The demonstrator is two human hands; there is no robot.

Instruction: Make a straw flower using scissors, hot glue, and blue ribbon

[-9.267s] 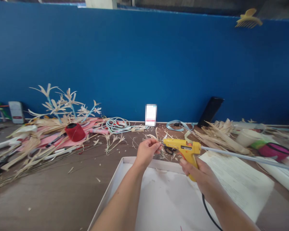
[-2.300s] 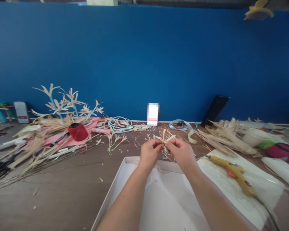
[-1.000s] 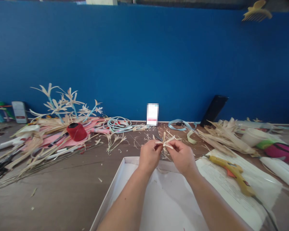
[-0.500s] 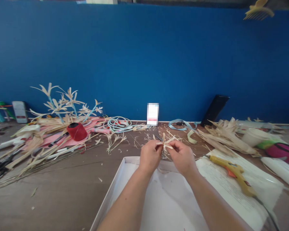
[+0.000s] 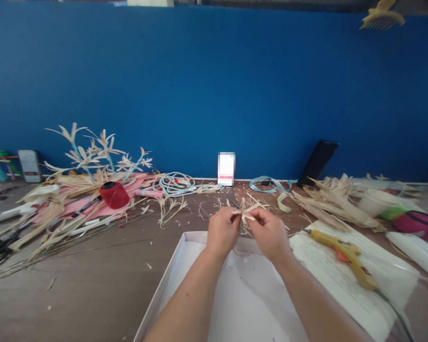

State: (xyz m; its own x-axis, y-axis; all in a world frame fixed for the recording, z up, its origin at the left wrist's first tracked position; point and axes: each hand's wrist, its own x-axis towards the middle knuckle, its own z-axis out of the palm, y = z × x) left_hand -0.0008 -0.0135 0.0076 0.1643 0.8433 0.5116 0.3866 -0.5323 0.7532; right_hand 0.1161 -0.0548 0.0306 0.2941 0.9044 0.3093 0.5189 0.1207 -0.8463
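straw flower (image 5: 245,211): above the white tray's (image 5: 171,270) far edge, between both hands
left hand (image 5: 223,231): fingertips pinched on it
right hand (image 5: 270,232): fingertips pinched on it
hidden: flower's centre, behind the fingers

Hidden behind fingers (image 5: 236,219): base of straw flower (image 5: 246,210). Cut off at bottom edge: white tray (image 5: 163,285), cord (image 5: 392,309). Pixelated: card (image 5: 226,168).

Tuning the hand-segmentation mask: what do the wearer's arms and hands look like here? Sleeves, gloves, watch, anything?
Left hand and right hand are bare: no gloves, no watch or bracelet at either wrist. Both forearms are uncovered down to the frame's bottom edge, with no sleeve showing. Rings cannot be told; the fingertips sit partly behind a small pale straw flower.
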